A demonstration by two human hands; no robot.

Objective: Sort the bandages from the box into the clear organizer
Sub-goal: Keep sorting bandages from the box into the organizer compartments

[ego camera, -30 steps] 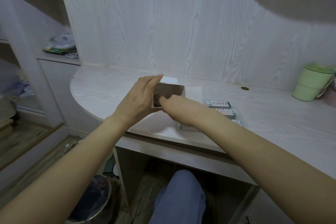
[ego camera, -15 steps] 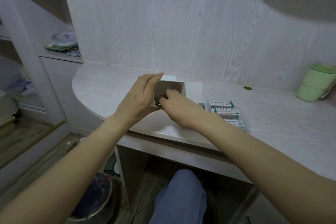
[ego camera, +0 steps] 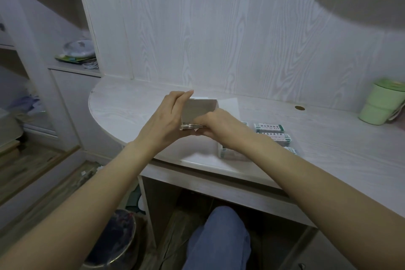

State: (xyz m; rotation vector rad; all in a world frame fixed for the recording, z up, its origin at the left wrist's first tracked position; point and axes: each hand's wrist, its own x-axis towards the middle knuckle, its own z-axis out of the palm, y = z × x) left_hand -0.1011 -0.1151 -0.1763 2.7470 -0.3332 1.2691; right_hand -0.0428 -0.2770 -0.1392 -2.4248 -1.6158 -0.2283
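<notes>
While the box [ego camera: 200, 110] was held above the worktop [ego camera: 122, 112] near its front edge, its open mouth was turned toward the right hand [ego camera: 215, 125]. The left hand [ego camera: 167, 120] was wrapped round the box's left side. A thin stack of bandages [ego camera: 192, 126] was pinched at the mouth by the right hand's closed grip, its long axis lying left to right. The clear organizer [ego camera: 230, 153] was noted just beneath the right wrist, making the right hand the nearer one for the transfer.
</notes>
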